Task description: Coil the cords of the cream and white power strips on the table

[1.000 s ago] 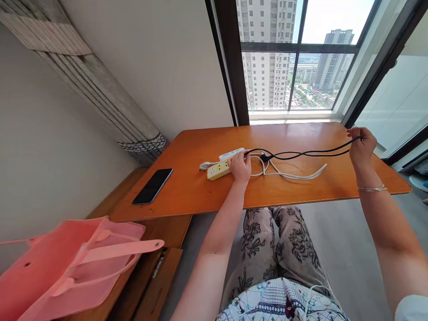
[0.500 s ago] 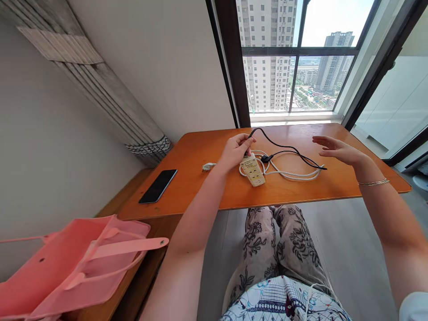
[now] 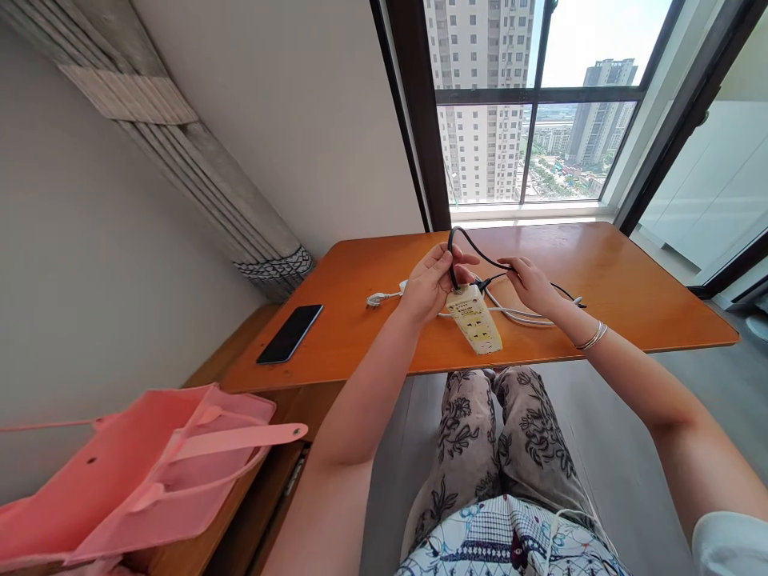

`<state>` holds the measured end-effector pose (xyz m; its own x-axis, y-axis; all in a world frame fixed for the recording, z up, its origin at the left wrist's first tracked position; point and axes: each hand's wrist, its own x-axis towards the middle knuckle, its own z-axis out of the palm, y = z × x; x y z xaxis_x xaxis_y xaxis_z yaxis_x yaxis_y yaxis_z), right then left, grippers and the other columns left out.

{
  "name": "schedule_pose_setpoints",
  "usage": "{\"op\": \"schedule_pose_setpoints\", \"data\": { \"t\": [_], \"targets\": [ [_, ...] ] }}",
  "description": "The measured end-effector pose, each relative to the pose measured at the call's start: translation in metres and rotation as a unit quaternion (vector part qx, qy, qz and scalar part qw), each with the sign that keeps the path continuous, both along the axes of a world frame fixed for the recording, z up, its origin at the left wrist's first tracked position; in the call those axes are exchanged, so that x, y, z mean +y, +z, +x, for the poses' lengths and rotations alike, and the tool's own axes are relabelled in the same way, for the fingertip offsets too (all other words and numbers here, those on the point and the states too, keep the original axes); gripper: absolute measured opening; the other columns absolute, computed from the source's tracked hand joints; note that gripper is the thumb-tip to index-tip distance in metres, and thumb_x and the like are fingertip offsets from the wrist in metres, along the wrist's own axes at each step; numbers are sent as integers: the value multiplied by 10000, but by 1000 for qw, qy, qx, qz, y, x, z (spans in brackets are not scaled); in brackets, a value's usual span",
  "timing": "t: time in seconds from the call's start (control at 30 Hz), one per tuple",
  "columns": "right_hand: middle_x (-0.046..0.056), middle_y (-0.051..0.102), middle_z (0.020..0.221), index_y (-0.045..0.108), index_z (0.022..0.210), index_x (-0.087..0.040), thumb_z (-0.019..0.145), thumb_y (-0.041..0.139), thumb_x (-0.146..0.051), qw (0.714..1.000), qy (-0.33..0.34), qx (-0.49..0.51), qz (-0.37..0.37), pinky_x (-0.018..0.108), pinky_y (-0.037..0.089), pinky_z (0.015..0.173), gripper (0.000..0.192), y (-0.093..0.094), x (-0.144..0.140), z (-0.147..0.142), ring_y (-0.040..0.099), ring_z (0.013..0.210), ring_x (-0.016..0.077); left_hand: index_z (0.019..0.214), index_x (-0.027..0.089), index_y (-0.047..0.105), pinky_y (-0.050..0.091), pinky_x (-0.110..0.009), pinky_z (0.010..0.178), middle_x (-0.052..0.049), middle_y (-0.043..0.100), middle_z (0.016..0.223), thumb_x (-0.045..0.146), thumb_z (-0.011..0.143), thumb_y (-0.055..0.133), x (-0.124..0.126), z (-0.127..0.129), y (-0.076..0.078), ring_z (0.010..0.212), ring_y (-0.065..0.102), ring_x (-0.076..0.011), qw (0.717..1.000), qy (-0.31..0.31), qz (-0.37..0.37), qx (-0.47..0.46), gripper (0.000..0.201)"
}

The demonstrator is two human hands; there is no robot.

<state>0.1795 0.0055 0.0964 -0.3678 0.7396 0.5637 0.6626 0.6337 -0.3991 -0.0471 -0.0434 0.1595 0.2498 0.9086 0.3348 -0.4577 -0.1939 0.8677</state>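
Note:
A yellowed white power strip (image 3: 477,320) is tilted toward me above the front part of the table, its sockets facing up. My left hand (image 3: 427,284) is closed at its far end, fingers around the black cord (image 3: 474,242) where it leaves the strip. The cord arches up and runs right to my right hand (image 3: 529,284), which pinches it between thumb and fingers. A black plug (image 3: 482,284) lies just beyond the strip, between the hands. Coiled white cable (image 3: 528,320) rests under the right hand, and a white plug (image 3: 375,299) lies left of my left hand.
A dark-screened phone (image 3: 290,334) lies near the left edge of the orange-brown wooden table (image 3: 654,312). Lower left, an open pink bag (image 3: 174,488) sits on a wooden surface. A window (image 3: 534,152) stands behind the table, and a grey curtain (image 3: 240,192) hangs at left.
My right hand has come left from open air and closed on the black cord. The power strip's far end has been raised, and the strip has shifted slightly right and toward me.

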Motion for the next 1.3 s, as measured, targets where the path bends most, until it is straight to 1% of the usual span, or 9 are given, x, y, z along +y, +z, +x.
{"op": "schedule_pose_setpoints", "data": {
  "t": [0.13,0.33,0.47,0.57,0.7,0.87,1.0,1.17,1.3],
  "targets": [
    [128,655,996,659,1224,-178,1001,369,-198,992,-48,-56,99,384,499,823,367,13,-16,-6,612,950,254,899,189,578,569,-321,812,-125,674,1307,459,818,753,-3,-1,-7,936,729,-198,996,-29,66,51,331],
    [115,677,963,595,1278,-183,1000,393,-185,978,-42,-143,147,363,462,781,343,30,-50,-25,607,917,245,965,207,586,436,-439,1114,-127,636,1372,492,883,664,-4,13,-17,1282,597,-260,976,37,183,114,307],
    [128,658,1067,422,1275,-173,959,407,-157,997,34,-42,55,337,465,701,316,25,-57,-37,629,869,220,1090,218,593,433,-440,1107,-129,663,1317,503,938,555,-6,20,-21,1300,576,-260,946,97,245,190,325],
    [130,614,1125,309,1217,-221,896,461,-169,990,120,62,-27,344,473,675,359,19,-55,-41,604,781,188,1137,216,603,453,-430,1070,-126,696,1235,474,945,532,-11,22,-19,1227,618,-265,911,142,255,290,329],
    [32,620,1058,245,1068,-289,838,583,-277,942,177,224,-176,314,476,656,409,16,-55,-43,520,655,116,1142,225,608,379,-466,1134,-104,723,1141,419,938,535,-14,24,-16,1268,580,-281,860,193,276,385,290],
    [-34,580,1009,241,1055,-297,718,727,-381,885,146,322,-304,305,496,664,597,14,-71,-40,531,614,82,1199,213,600,383,-461,1109,-102,725,1007,368,944,515,-13,27,-20,1169,616,-283,827,218,287,432,309],
    [-48,556,966,261,1031,-292,684,777,-365,887,107,314,-322,302,511,679,626,4,-87,-35,580,639,89,1233,200,609,429,-414,1007,-128,695,1054,370,954,498,-14,26,-21,1094,611,-285,834,240,258,423,345],
    [-68,576,754,340,966,-270,752,755,-411,852,177,278,-408,359,543,756,487,-18,-97,-28,639,708,149,1238,211,614,448,-345,877,-55,684,825,374,950,520,-18,21,-16,858,624,-231,876,211,223,373,344],
    [-42,533,785,448,902,-247,878,609,-450,889,157,289,-319,341,539,692,260,-10,-101,-21,611,657,137,1178,219,633,451,-306,800,-14,671,719,432,912,591,-16,16,-13,765,626,-196,927,126,170,310,344]
  ]
}}
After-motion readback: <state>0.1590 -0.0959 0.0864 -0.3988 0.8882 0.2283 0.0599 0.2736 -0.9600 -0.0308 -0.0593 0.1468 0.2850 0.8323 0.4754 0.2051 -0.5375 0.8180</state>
